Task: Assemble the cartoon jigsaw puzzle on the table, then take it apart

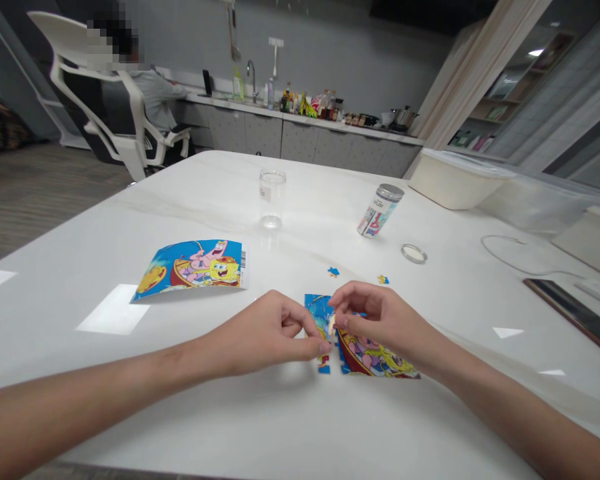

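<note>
A partly joined jigsaw puzzle (375, 357) with cartoon figures lies flat on the white table, with a gap between its narrow left strip and the larger right section. My right hand (373, 310) is over the gap, pinching a puzzle piece (332, 325) whose pale side shows. At the left strip, my left hand (285, 333) has thumb and index finger brought together; whatever is between them is hidden. Two loose pieces lie beyond the puzzle, a blue piece (334, 272) and a yellow-and-blue piece (383, 279). The reference picture (195, 267), slightly curled, rests to the left.
A clear jar (271, 203) and a printed canister (380, 212) stand farther back, near a round lid (414, 253). On the right are a dark phone-like slab (575, 313), a cable and plastic bins (455, 180). A person sits in a white chair (140, 120) at the counter.
</note>
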Demonstrator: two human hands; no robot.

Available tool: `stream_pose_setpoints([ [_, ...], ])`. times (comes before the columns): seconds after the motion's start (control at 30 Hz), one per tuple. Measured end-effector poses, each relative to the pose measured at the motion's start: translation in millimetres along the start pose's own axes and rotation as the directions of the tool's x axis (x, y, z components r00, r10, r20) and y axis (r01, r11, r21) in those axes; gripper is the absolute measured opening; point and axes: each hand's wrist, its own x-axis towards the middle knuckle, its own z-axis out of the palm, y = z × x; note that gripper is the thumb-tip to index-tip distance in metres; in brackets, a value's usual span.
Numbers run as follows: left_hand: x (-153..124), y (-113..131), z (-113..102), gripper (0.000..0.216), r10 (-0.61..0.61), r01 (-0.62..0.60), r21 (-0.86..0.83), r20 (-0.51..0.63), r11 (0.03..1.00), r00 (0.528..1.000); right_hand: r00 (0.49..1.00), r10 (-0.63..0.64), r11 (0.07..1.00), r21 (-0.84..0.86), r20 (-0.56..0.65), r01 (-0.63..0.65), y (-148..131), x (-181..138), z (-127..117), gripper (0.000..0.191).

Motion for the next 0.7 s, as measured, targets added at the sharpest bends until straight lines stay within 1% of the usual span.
stream_pose_setpoints([
  [0.1, -1, 2, -1, 0.029, 0.011, -0.011, 0.017, -0.017, 1.000, 1.000, 0.999, -0.029, 0.986, -0.163, -0.042, 0.022, 2, 3, -1, 0.010],
  [0.17, -1, 3, -1, 0.028, 0.021, -0.018, 0.059, -0.039, 0.998, 0.999, 0.999, -0.021, 0.975, -0.221, -0.046, 0.010, 3, 4, -1, 0.009],
  [0.23, 0, 0, 0, 0.027, 0.062, -0.044, 0.178, -0.096, 0.983, 0.993, 0.999, -0.015, 0.970, -0.243, -0.045, 0.004, 4, 4, 0, 0.011],
  [0.27, 0, -2, 1, 0.025, 0.114, -0.072, 0.277, -0.138, 0.958, 0.984, 0.999, -0.008, 0.968, -0.252, -0.046, -0.004, 5, 3, 0, 0.013],
  [0.3, -1, -5, 1, 0.023, 0.195, -0.111, 0.398, -0.178, 0.911, 0.965, 0.999, 0.001, 0.966, -0.259, -0.046, -0.013, 5, 3, 0, 0.014],
  [0.33, -1, -8, 2, 0.022, 0.297, -0.152, 0.531, -0.199, 0.834, 0.934, 0.999, 0.011, 0.964, -0.266, -0.046, -0.023, 6, 3, 0, 0.015],
  [0.37, -2, -11, 3, 0.022, 0.403, -0.193, 0.656, -0.184, 0.729, 0.896, 0.999, 0.021, 0.962, -0.271, -0.047, -0.033, 7, 3, -1, 0.016],
  [0.4, -3, -13, 4, 0.023, 0.497, -0.233, 0.757, -0.137, 0.611, 0.857, 0.998, 0.028, 0.960, -0.276, -0.048, -0.040, 7, 3, -1, 0.016],
  [0.43, -5, -15, 5, 0.024, 0.553, -0.265, 0.825, -0.068, 0.499, 0.830, 0.998, 0.031, 0.959, -0.279, -0.049, -0.044, 8, 3, -1, 0.016],
  [0.5, -8, -16, 6, 0.024, 0.601, -0.325, 0.892, 0.078, 0.314, 0.796, 0.998, 0.028, 0.957, -0.285, -0.050, -0.041, 7, 3, 0, 0.015],
  [0.57, -11, -15, 7, 0.023, 0.595, -0.372, 0.909, 0.196, 0.189, 0.779, 0.998, 0.028, 0.955, -0.295, -0.049, -0.041, 6, 3, 0, 0.015],
  [0.63, -13, -13, 7, 0.020, 0.579, -0.404, 0.908, 0.271, 0.112, 0.769, 0.998, 0.028, 0.949, -0.312, -0.050, -0.042, 4, 3, -1, 0.014],
  [0.7, -13, -12, 6, 0.015, 0.565, -0.422, 0.904, 0.314, 0.068, 0.763, 0.998, 0.018, 0.938, -0.345, -0.062, -0.039, 2, 1, -3, 0.013],
])
